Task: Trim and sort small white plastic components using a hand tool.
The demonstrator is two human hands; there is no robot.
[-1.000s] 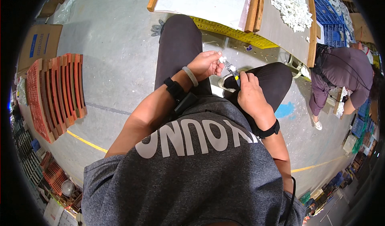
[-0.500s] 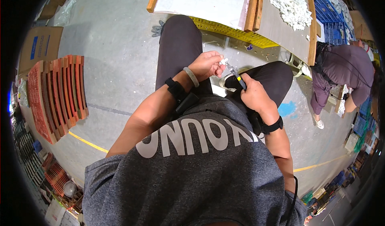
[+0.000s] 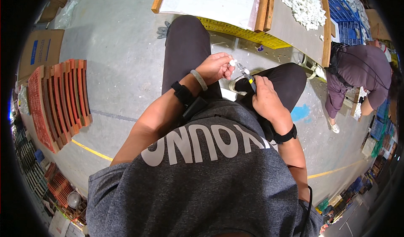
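L hand nearly closed, pinching sm. white piece at fingertips; R hand wrapped round plier-like tool, its tip nr piece, both btwn knees.

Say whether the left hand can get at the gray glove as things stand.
Probably not: the left hand holds a small white piece, and the left leg is between that hand and the gray glove on the floor.
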